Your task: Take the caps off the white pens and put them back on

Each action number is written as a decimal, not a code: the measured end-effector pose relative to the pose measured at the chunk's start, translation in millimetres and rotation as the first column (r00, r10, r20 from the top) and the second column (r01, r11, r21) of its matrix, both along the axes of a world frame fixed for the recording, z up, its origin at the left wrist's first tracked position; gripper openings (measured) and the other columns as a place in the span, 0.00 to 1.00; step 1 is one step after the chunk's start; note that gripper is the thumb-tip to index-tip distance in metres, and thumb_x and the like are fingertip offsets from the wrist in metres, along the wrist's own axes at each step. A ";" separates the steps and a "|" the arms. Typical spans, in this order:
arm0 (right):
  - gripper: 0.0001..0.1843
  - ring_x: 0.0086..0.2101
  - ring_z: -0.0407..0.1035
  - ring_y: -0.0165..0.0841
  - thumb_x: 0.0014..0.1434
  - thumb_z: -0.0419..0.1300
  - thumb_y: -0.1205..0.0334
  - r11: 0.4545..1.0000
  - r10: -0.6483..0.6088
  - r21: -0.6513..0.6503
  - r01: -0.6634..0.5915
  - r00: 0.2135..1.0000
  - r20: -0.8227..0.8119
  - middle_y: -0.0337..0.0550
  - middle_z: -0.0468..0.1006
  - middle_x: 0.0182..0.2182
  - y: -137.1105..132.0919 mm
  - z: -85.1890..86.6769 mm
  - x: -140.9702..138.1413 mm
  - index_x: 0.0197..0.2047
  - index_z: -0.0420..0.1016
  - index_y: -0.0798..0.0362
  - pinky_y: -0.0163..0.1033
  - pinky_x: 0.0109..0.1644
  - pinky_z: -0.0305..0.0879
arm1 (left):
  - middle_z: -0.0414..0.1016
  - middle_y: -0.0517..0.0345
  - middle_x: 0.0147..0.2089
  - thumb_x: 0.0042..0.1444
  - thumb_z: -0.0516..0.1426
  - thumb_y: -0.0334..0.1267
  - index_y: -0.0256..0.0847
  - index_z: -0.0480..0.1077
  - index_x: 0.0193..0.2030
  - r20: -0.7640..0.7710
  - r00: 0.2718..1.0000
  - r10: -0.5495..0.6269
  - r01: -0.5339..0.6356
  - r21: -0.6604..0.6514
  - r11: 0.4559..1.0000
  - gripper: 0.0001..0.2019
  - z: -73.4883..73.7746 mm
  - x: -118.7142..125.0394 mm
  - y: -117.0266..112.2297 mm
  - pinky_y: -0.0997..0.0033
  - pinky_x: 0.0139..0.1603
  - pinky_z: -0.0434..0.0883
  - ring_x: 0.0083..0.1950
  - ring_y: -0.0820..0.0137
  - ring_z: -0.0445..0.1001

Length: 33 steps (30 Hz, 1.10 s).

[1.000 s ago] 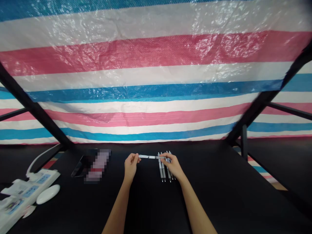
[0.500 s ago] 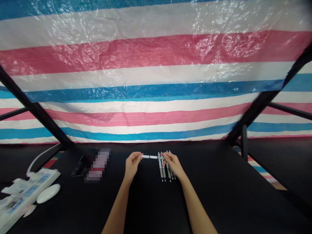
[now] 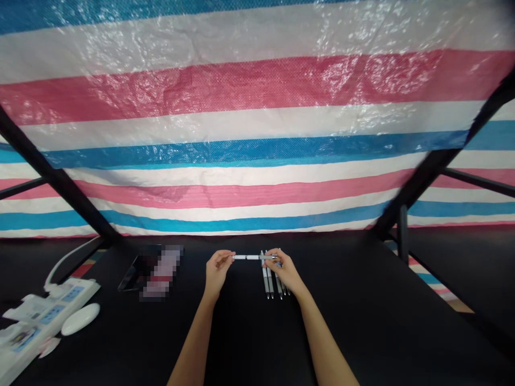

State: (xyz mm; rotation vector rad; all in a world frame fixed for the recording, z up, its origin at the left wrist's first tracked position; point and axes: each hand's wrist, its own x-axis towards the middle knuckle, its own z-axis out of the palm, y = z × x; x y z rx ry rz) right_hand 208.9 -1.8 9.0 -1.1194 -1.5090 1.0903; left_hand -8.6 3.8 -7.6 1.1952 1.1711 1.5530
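A white and grey pen (image 3: 252,257) is held level above the black table, stretched between both hands. My left hand (image 3: 218,269) pinches its white end between thumb and fingertips. Around the grey grip end, my right hand (image 3: 285,271) is closed, with the tip showing past the fingers. Several similar pens (image 3: 269,281) lie side by side beneath and beside my right hand, grey ends toward me. That hand partly covers them.
On the left stand a white power strip (image 3: 50,321) with plugs and a white oval object (image 3: 81,319). A dark phone (image 3: 137,273) lies beside a pixelated patch. Black frame bars (image 3: 426,177) and a striped sheet (image 3: 249,193) rise behind the table (image 3: 362,321).
The pen has come level, and a dark band shows near its middle. My right fingers have shifted on the grey end, so the tip now shows. My left hand has barely moved.
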 end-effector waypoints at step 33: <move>0.16 0.23 0.68 0.32 0.59 0.51 0.50 0.994 -0.076 0.088 0.060 0.980 0.185 0.39 0.76 0.19 0.6 -2.9 5.8 0.30 0.70 0.52 0.36 0.33 0.60 | 0.79 0.50 0.34 0.43 0.63 0.42 0.36 0.71 0.31 0.014 0.999 0.034 -0.034 -0.002 0.999 0.12 7.7 1.8 -3.1 0.68 0.37 0.73 0.33 0.67 0.77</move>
